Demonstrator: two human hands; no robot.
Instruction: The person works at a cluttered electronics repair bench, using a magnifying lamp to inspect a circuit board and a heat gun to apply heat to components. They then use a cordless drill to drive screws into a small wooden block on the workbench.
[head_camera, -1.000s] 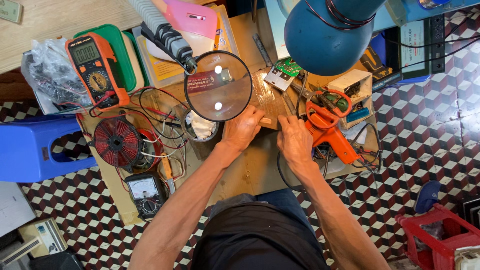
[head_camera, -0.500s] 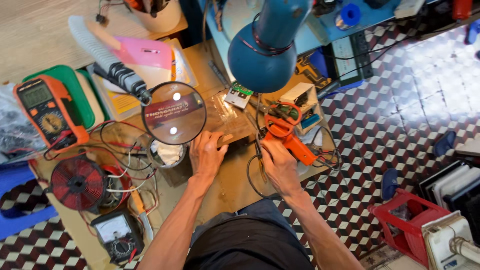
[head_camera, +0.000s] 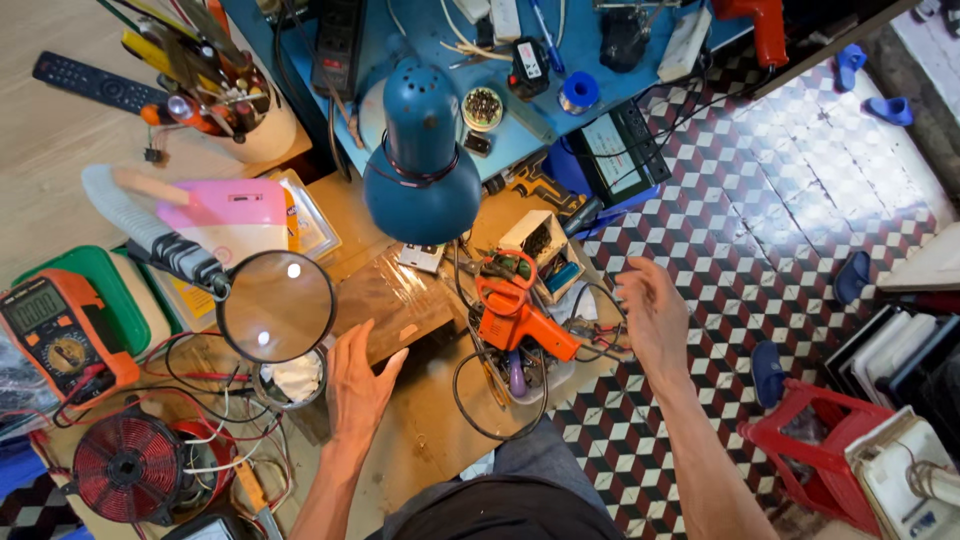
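Note:
My left hand (head_camera: 358, 385) rests flat on the wooden workbench (head_camera: 420, 440), its fingertips touching the edge of a brown board (head_camera: 395, 300) wrapped in clear film. It holds nothing. Just left of it stands a round magnifying glass (head_camera: 276, 305) on a flexible arm, above a small metal bowl (head_camera: 292, 380). My right hand (head_camera: 652, 315) is raised off the bench to the right, over the tiled floor, fingers loosely spread and empty. Between my hands lies an orange soldering gun (head_camera: 520, 325) with its black cord looping toward me.
A blue desk lamp (head_camera: 422, 170) hangs over the bench's middle. An orange multimeter (head_camera: 55, 330) and a red wire coil (head_camera: 125, 468) sit at the left. A blue shelf (head_camera: 500, 60) with tools runs along the back. A red plastic stool (head_camera: 810, 440) stands on the checkered floor at right.
My right hand has lifted off the bench and swung out to the right, over the floor. The left hand stayed near the board. The view tilted toward the back of the bench.

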